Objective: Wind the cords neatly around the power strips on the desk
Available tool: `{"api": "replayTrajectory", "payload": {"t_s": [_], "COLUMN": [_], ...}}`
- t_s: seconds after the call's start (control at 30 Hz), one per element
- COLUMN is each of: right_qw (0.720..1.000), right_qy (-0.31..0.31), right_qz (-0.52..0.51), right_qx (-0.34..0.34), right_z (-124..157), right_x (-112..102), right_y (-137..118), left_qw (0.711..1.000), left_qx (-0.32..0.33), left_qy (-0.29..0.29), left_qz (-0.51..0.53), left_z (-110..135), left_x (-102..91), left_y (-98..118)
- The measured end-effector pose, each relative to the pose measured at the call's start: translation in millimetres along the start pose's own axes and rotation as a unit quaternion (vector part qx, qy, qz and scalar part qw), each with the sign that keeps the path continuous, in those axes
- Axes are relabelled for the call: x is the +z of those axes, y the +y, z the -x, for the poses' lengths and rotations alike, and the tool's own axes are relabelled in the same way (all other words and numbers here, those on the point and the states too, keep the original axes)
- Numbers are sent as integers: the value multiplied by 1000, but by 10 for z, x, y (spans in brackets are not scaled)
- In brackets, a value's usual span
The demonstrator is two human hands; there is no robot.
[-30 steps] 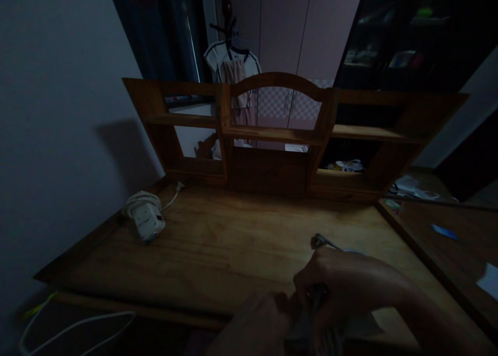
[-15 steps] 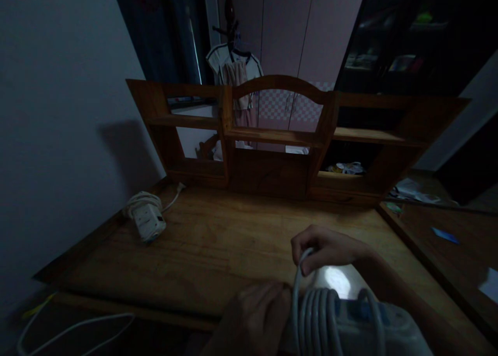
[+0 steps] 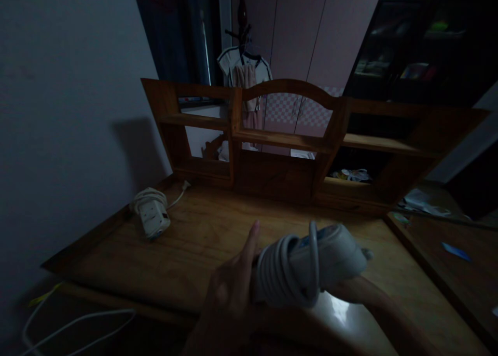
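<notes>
Raised above the desk is a power strip (image 3: 334,260), grey-white with blue on its upper side. Several turns of its grey cord (image 3: 272,273) are wound around it, and one loose turn stands nearer the far end. My left hand (image 3: 233,288) grips the near end, its thumb pointing up beside the coils. My right hand (image 3: 352,289) is behind and below the strip. Its fingers are hidden there, so whether they hold the cord cannot be seen.
A second power strip (image 3: 153,216) with bundled cord lies by the wall at left. A wooden shelf unit (image 3: 272,177) spans the desk's back. A white cable (image 3: 78,325) hangs at lower left. On the right-hand surface lies a blue card (image 3: 456,251).
The wound power strip has been raised and turned, showing its far end. My right hand has gone from pinching the cord above the desk to behind the strip. The view shifted slightly.
</notes>
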State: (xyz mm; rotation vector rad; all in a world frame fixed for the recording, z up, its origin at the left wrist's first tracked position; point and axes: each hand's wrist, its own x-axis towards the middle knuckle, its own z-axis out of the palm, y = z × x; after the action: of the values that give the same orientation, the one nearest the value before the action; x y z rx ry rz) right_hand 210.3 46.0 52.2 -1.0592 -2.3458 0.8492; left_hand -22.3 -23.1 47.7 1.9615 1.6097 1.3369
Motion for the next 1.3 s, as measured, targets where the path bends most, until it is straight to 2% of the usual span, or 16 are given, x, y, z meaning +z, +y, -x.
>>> {"api": "replayTrajectory", "payload": {"t_s": [0.1,0.23,0.33,0.43,0.5,0.63,0.7,0.8,0.87,0.9,1.0,1.03,1.07,1.13,1.3], "right_qw": [997,995,996,995,995,995,994,993,993,992,990,989,987,981,955], "right_qy": [-54,-47,-28,-38,-50,-48,-35,-14,8,20,56,66,78,99,140], "right_qz": [-31,-4,23,26,30,52,67,81,90,96,112,120,131,164,257], "right_qx": [43,84,86,86,79,71,81,86,80,76,67,61,51,22,-57], "right_z": [-23,-29,-48,-74,-82,-70,-62,-46,-22,-4,59,80,98,123,134], "right_x": [44,119,152,165,178,224,237,222,194,180,149,145,141,133,44], "right_y": [-48,-95,-141,-173,-183,-201,-201,-161,-110,-83,-22,-13,-11,-18,-40], "left_qw": [996,989,991,995,997,984,969,944,908,879,765,735,717,714,771], "left_qx": [78,126,111,81,39,-121,-178,-231,-269,-291,-365,-388,-407,-432,-445], "left_qy": [16,47,57,49,57,70,75,60,16,-13,-93,-111,-119,-118,-97], "left_qz": [-36,-63,-40,-6,24,113,155,229,321,376,523,545,553,538,446], "left_z": [-20,-49,-74,-67,-42,-14,-37,-113,-171,-195,-240,-244,-243,-230,-176], "left_x": [25,91,109,93,76,55,57,78,105,124,210,246,285,356,444], "left_y": [-56,-205,-259,-211,-134,13,22,-76,-190,-253,-435,-486,-527,-573,-523]}}
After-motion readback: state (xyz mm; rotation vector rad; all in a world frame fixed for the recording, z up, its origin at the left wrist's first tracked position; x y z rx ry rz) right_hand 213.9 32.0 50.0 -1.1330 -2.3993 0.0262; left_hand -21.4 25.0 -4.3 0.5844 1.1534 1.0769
